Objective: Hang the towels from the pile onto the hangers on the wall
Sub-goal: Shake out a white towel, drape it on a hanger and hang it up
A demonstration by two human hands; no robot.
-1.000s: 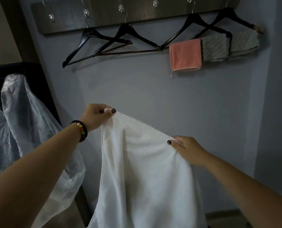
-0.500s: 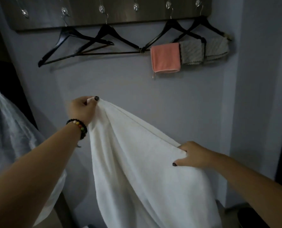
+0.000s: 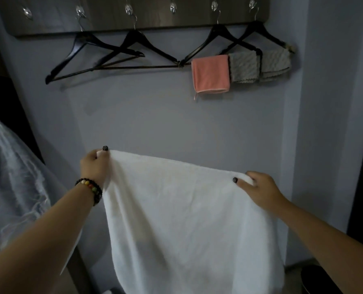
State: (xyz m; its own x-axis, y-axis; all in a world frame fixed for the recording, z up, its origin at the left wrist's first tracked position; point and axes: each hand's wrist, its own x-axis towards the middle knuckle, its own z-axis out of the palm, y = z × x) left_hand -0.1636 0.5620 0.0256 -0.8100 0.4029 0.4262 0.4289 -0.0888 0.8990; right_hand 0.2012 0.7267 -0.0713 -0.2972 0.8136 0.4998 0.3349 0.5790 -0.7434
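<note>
The white towel [image 3: 182, 219] hangs spread below the coat rack [image 3: 134, 15], its top edge stretched between both hands: the left hand [image 3: 94, 166] pinches one corner, the right hand [image 3: 259, 187] pinches the other. It looks opened out, ready for hanging. Next it likely has to rise to the two bare black hangers [image 3: 104, 54] under the rack's left half; the pink cloth [image 3: 210, 74] and grey cloths [image 3: 259, 65] fill the right pair. Bare wall between leaves lifting room; clear plastic sheeting [image 3: 15, 183] crowds the left.
</note>
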